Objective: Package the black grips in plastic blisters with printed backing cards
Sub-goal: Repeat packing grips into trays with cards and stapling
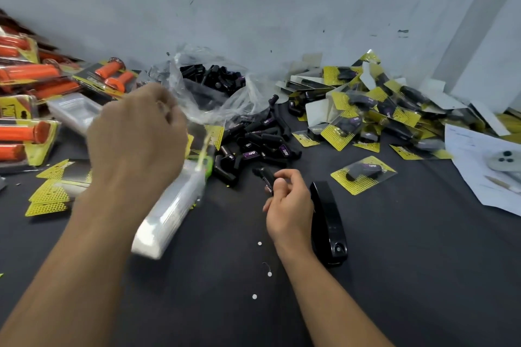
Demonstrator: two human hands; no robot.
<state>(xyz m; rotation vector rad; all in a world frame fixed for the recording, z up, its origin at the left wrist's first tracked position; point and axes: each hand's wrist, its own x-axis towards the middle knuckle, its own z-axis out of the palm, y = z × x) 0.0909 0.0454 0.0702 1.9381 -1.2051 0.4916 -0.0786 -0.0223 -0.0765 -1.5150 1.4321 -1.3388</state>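
Observation:
My right hand (287, 205) pinches one black grip (265, 176) just in front of a loose pile of black grips (259, 141) spilling from a clear bag (214, 84). My left hand (135, 135) is blurred, raised above a stack of clear plastic blisters (172, 205), and its fingers seem to pinch a clear blister (203, 132) with a yellow printed card; this is hard to make out. Yellow backing cards (50, 191) lie at the left. One finished pack (363, 173) lies alone to the right, in front of a heap of finished packs (366, 110).
A black stapler (328, 222) lies right beside my right hand. Packs of orange grips (31, 110) are stacked at the left. White paper sheets (485, 172) with a grey disc sit at the far right. A grey wall closes the back of the dark table (394, 276).

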